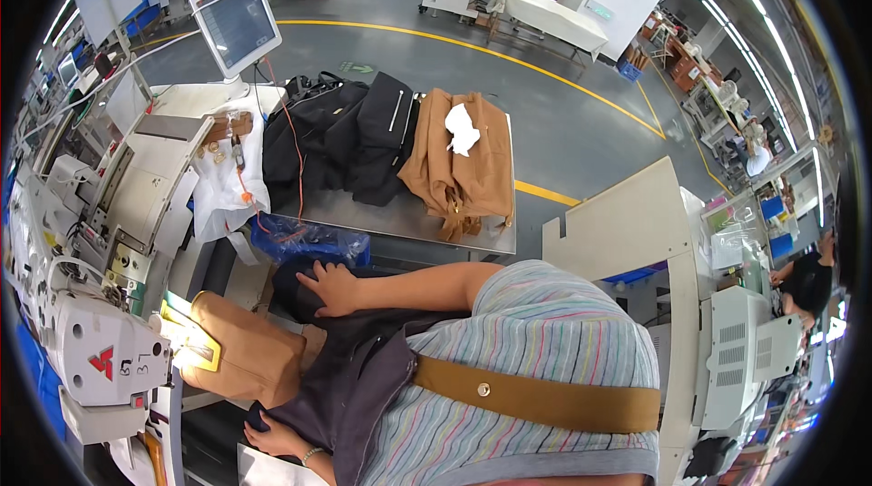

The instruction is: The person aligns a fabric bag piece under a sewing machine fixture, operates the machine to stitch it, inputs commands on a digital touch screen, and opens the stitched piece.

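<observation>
My right hand [334, 290] lies palm down with spread fingers on the dark cloth [336, 368] that covers my lap. Lower in the view, my left hand [275, 437], a bracelet at its wrist, rests on the same cloth with its fingers apart. Neither hand holds anything. Between the hands and the sewing machine [109, 350] sits a tan fabric bag piece [250, 345]. One end of it lies under a yellow frame [202, 341], brightly lit beside the machine head. The rest of the bag piece sticks out toward my lap.
A metal table [391, 223] carries black bags [363, 132] and a stack of tan bags [463, 159]. Beside it are a blue plastic bag [309, 239], a screen [236, 23] and a white sheet with small parts [232, 186]. A beige panel [627, 223] stands at the right.
</observation>
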A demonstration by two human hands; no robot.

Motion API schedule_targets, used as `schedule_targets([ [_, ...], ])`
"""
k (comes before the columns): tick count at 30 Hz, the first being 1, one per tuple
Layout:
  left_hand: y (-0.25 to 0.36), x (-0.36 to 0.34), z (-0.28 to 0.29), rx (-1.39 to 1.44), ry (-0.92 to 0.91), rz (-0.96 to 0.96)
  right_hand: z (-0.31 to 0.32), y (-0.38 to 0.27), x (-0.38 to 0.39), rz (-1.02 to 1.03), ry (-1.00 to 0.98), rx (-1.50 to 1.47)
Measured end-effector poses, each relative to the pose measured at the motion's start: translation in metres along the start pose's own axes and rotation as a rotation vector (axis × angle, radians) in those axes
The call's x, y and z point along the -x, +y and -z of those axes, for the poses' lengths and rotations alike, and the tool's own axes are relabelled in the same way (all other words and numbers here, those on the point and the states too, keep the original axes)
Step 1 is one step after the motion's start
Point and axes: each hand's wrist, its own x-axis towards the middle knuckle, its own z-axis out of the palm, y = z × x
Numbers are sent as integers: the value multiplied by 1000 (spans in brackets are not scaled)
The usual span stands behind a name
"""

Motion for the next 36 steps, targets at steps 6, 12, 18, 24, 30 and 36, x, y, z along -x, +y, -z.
schedule_targets([
  [6,21,11,12,188,7,-88,13,1,11,-34,87,-79],
  [12,27,6,24,53,79,32,-9,6,1,111,89,11],
  [18,5,10,19,112,79,93,-17,8,-7,141,138,45],
  [24,11,7,16,131,140,-14,-12,15,-7,94,165,25],
  [30,-10,13,4,122,141,-19,-11,15,-10,37,139,-52],
  [36,10,9,10,113,95,11,0,18,-10,6,141,-98],
])
